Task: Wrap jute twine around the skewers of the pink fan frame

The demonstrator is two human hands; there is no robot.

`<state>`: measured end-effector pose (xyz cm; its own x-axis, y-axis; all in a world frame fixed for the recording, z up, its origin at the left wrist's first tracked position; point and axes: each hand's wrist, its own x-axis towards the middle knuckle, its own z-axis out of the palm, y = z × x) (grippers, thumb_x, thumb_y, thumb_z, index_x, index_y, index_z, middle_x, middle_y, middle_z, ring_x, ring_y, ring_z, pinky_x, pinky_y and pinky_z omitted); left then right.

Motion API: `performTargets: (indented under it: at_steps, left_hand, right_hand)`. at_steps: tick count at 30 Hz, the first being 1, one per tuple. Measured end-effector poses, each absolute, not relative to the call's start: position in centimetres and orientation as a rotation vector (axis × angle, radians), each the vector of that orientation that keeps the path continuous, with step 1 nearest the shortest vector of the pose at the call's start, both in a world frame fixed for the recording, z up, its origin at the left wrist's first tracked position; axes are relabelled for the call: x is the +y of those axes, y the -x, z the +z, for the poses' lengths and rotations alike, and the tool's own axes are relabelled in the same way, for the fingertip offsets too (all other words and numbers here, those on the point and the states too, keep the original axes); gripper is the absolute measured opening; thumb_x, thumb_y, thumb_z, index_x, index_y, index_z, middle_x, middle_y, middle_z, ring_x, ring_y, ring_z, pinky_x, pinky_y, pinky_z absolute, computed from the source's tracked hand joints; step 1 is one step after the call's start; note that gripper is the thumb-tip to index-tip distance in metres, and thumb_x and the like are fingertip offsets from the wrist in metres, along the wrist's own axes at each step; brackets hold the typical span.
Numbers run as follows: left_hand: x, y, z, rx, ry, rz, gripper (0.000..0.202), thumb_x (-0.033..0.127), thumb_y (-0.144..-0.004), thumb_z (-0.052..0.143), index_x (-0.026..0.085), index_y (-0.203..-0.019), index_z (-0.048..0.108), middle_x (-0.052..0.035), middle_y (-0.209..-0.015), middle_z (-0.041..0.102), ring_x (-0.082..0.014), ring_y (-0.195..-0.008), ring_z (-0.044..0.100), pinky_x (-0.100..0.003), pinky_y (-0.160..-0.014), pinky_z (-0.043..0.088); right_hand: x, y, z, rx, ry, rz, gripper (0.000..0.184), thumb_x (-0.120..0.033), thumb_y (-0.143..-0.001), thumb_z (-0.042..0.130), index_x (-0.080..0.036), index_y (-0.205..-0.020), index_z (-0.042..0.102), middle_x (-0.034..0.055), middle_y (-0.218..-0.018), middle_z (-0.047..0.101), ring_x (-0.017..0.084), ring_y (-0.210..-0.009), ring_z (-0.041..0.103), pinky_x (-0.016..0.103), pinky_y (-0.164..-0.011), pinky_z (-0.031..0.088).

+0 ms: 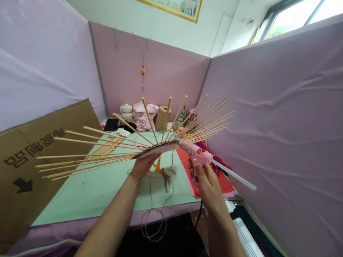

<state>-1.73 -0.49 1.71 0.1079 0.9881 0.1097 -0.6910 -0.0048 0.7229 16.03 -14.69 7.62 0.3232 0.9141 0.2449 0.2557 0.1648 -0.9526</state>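
Note:
Above the table, my left hand [146, 165] grips a round cardboard disc [157, 149] from below, its fingers partly hidden under it. Many thin wooden sticks [148, 119] fan outward from the disc's rim. A pink hot glue gun [197, 151] is wrapped in my right hand [205, 178]. Its nozzle end is at the disc's right edge; whether it touches I cannot tell. A clear glue stick [234, 174] juts from the back of the gun, and an orange light glows on its side. Twine [151, 214] hangs below the disc near a yellow tassel [158, 165].
Loose wooden sticks [105, 148] lie on the green tabletop [107, 200]. Red paper sheets [184, 160] are at the right. A twine spool [163, 117], a pink cloth bundle [144, 115] and a white jar [126, 112] stand at the back. Cardboard [48, 157] leans at the left.

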Motion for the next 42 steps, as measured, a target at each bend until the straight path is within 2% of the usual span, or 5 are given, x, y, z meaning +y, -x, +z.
performTargets:
  at_steps: [6, 17, 23, 35, 42]
  left_hand:
    - [-0.31, 1.84, 1.46, 0.544, -0.736, 1.403, 0.034, 0.018, -0.044, 0.089, 0.016, -0.075, 0.075, -0.0033, -0.083, 0.075, -0.0217, -0.087, 0.069, -0.051, -0.105, 0.045]
    - [-0.13, 1.83, 1.06, 0.522, -0.758, 1.408, 0.034, 0.017, -0.047, 0.088, 0.017, -0.078, 0.075, -0.004, -0.088, 0.075, -0.0232, -0.091, 0.069, -0.049, -0.102, 0.048]
    - [-0.03, 1.8, 0.89, 0.51, -0.764, 1.411, 0.034, 0.018, -0.048, 0.088, 0.018, -0.08, 0.075, -0.0039, -0.09, 0.075, -0.0229, -0.093, 0.069, -0.047, -0.1, 0.05]
    - [-0.04, 1.78, 0.88, 0.489, -0.738, 1.415, 0.035, 0.015, -0.048, 0.087, 0.016, -0.08, 0.075, -0.0052, -0.09, 0.075, -0.0236, -0.094, 0.068, -0.05, -0.104, 0.046]
    - [0.06, 1.77, 0.76, 0.485, -0.757, 1.419, 0.034, 0.016, -0.049, 0.088, 0.018, -0.08, 0.075, -0.0031, -0.09, 0.075, -0.0227, -0.093, 0.069, -0.049, -0.101, 0.049]
  right_hand:
    - [-14.76, -15.84, 7.82, -1.209, 1.357, 0.628, 0.047, -0.061, -0.089, 0.046, -0.017, -0.089, 0.062, 0.0005, -0.071, 0.055, 0.014, -0.063, 0.05, 0.025, -0.058, 0.043]
    - [-14.85, -15.68, 7.68, -1.232, 1.346, 0.641, 0.045, -0.059, -0.09, 0.046, -0.018, -0.095, 0.063, 0.0018, -0.075, 0.059, 0.015, -0.068, 0.052, 0.027, -0.063, 0.044]
    - [-14.66, -15.7, 7.75, -1.237, 1.322, 0.654, 0.048, -0.061, -0.089, 0.047, -0.018, -0.103, 0.062, 0.0033, -0.086, 0.062, 0.015, -0.072, 0.053, 0.027, -0.066, 0.044]
    - [-14.84, -15.61, 7.34, -1.212, 1.321, 0.677, 0.045, -0.06, -0.089, 0.049, -0.018, -0.099, 0.064, 0.0021, -0.077, 0.061, 0.014, -0.065, 0.05, 0.025, -0.057, 0.042]
    - [-14.82, -15.42, 7.41, -1.229, 1.307, 0.653, 0.045, -0.057, -0.09, 0.049, -0.018, -0.106, 0.065, 0.0045, -0.082, 0.064, 0.016, -0.069, 0.055, 0.026, -0.061, 0.046]
